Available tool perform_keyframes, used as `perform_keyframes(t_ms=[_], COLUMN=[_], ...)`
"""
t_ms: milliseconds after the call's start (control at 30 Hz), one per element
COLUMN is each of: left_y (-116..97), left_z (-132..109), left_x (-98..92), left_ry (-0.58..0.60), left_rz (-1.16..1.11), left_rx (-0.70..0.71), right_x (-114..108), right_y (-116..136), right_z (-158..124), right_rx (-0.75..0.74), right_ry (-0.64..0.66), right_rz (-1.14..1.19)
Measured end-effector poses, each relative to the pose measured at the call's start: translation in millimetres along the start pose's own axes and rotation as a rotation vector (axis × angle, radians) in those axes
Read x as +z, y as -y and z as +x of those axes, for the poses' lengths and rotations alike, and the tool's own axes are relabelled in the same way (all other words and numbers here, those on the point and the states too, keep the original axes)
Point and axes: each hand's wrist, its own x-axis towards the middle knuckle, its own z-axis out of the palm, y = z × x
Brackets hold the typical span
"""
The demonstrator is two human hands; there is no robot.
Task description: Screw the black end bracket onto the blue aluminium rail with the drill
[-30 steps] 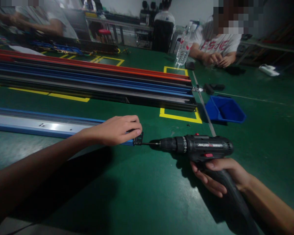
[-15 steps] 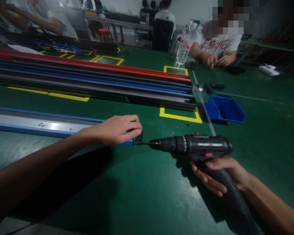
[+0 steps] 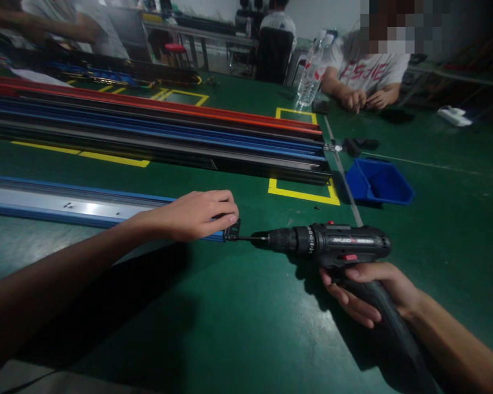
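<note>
My right hand (image 3: 357, 295) is wrapped round the grip of a black cordless drill (image 3: 332, 241) that points left. Its long thin bit (image 3: 250, 238) reaches a small black end bracket (image 3: 233, 230) at the tip of a blue and silver metal profile (image 3: 94, 209). Over that end lies my left hand (image 3: 201, 214), its fingers curled down on the profile and against the bracket. The profile runs off to the left along the near side of the table. My left fingertips and the exact contact of the bit are partly hidden.
Beyond lie several long red, blue and black profiles (image 3: 213, 139) side by side. A blue bin (image 3: 380, 181) stands at the right, with black blocks (image 3: 359, 145) behind it. Water bottles (image 3: 312, 76) stand near a person (image 3: 365, 82) across the green table (image 3: 246, 328).
Almost nothing differs. The view has shifted very slightly; both hands, the drill and the profile keep their places relative to each other.
</note>
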Motion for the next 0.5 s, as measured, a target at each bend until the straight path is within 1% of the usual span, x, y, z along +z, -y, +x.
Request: perform_keyframes(t_ms=[500], left_y=[-0.2], left_z=[0.2], left_x=[0.1], left_ry=[0.001], left_rz=[-0.01], left_rx=[-0.01], right_x=[0.4], right_y=[-0.3], right_z=[0.5], right_rx=[-0.011], right_ry=[0.001], right_rz=[0.001])
